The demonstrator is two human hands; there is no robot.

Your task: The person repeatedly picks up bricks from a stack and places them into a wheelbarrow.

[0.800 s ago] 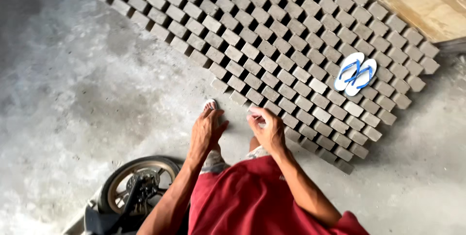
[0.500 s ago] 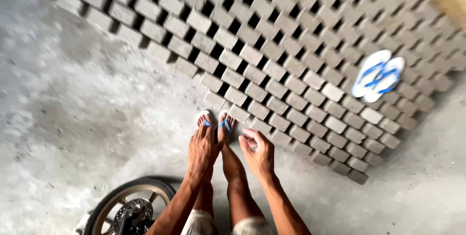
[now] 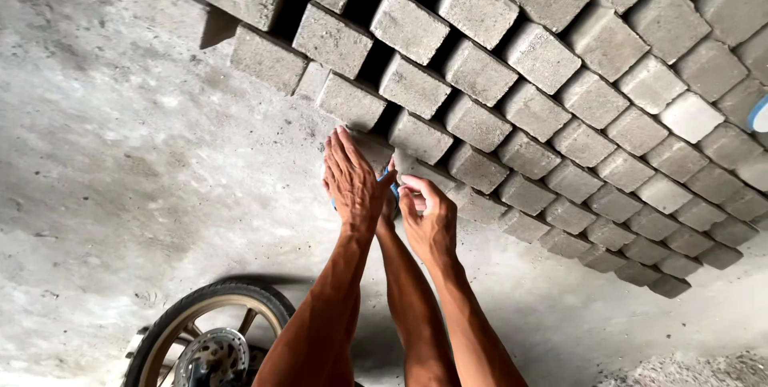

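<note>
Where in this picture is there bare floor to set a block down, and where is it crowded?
Bare concrete floor lies left of the left hand, between the grey blocks and the wheel. A second patch lies lower right, below the rows. The blocks fill the upper right, close beside the right hand.

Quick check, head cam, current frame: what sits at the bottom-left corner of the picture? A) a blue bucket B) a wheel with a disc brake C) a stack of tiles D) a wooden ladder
B: a spoked wheel with a tyre and a perforated brake disc stands on the concrete floor, just left of the person's left forearm.
</note>
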